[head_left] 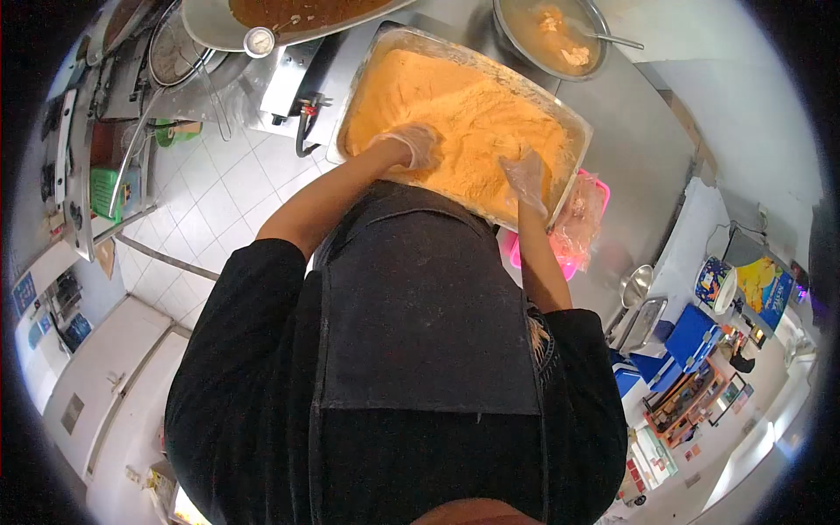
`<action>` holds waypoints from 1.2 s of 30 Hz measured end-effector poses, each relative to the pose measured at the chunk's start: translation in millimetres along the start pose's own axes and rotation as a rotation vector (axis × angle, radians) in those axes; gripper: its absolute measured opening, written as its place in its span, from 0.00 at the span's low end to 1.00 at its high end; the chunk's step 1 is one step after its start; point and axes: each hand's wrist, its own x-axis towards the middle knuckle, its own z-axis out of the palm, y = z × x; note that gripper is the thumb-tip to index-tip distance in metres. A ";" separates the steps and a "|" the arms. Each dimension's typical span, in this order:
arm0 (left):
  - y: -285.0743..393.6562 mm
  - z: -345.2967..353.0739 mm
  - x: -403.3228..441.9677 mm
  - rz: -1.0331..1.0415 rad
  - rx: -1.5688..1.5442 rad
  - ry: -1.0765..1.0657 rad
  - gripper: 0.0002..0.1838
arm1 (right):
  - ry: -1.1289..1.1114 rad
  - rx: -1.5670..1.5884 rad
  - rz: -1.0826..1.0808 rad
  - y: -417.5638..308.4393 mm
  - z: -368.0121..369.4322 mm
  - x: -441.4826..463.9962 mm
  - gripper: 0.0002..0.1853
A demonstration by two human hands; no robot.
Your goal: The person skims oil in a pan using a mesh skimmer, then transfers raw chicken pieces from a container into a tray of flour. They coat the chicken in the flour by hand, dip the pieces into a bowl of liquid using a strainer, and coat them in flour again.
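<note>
A large metal tray (pixel 581 131) holds a thick layer of orange powder (pixel 472 105). My left hand (pixel 416 145), in a clear plastic glove, reaches into the powder left of the tray's middle, its fingers buried and hidden. Toward the tray's right side, my right hand (pixel 525 175), also gloved, has its fingertips down in the powder near a coated lump. Powder covers those fingers, and whether they hold anything cannot be made out.
A steel bowl (pixel 501 44) with liquid, pale pieces and a spoon stands behind the tray. A pink basket (pixel 604 188) with a plastic bag is at the right. At the upper left are a pan of brown liquid (pixel 306 13), a dial thermometer (pixel 259 42) and strainers.
</note>
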 end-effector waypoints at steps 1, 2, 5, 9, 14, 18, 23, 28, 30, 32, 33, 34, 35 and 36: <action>5.2 4.8 -3.8 0.082 -0.019 0.065 0.34 | 0.151 -0.109 -0.086 2.3 3.7 -6.5 0.26; 3.6 1.2 -0.4 0.059 -0.072 -0.034 0.35 | 0.184 -0.012 -0.122 5.5 4.6 -9.2 0.26; -5.8 -7.3 7.9 0.047 -0.171 -0.080 0.36 | 0.245 0.084 -0.196 -30.0 -24.1 -27.5 0.26; -21.7 -15.7 -25.0 -0.074 -0.120 0.277 0.36 | 0.335 0.053 -0.309 -26.0 -10.6 -21.8 0.25; -3.4 -56.6 -87.7 -0.247 -0.137 0.250 0.35 | 0.390 -0.111 -0.269 -26.5 -9.9 -34.2 0.22; -7.4 -44.1 -107.6 -0.264 -0.100 0.223 0.34 | 0.294 -0.139 -0.251 -37.6 -20.5 -35.3 0.21; -17.6 -7.9 -107.5 -0.267 -0.045 0.377 0.32 | 0.318 -0.146 -0.251 -46.1 -28.1 -33.6 0.20; -21.3 -7.2 -99.4 -0.306 -0.116 0.376 0.31 | 0.144 -0.353 -0.054 -45.5 -37.0 -21.7 0.23; -19.5 -12.0 -100.3 -0.333 -0.096 0.376 0.31 | 0.282 -0.116 -0.198 -46.6 -43.7 -19.0 0.24; -13.4 -7.3 -106.5 -0.354 -0.090 0.366 0.30 | 0.263 -0.073 -0.167 -40.0 -43.9 -22.2 0.24; -12.2 -8.8 -106.4 -0.358 -0.086 0.370 0.30 | 0.192 -0.148 -0.071 -35.0 -44.1 -14.6 0.24; -12.2 -13.0 -103.8 -0.360 -0.081 0.380 0.29 | 0.126 -0.223 0.021 -30.5 -46.0 -5.6 0.24; -11.2 -15.5 -102.9 -0.359 -0.086 0.391 0.29 | 0.195 -0.146 -0.026 -24.6 -48.2 -0.5 0.24; -9.2 -16.4 -105.2 -0.363 -0.092 0.400 0.29 | 0.259 -0.069 -0.074 -25.6 -53.9 1.0 0.25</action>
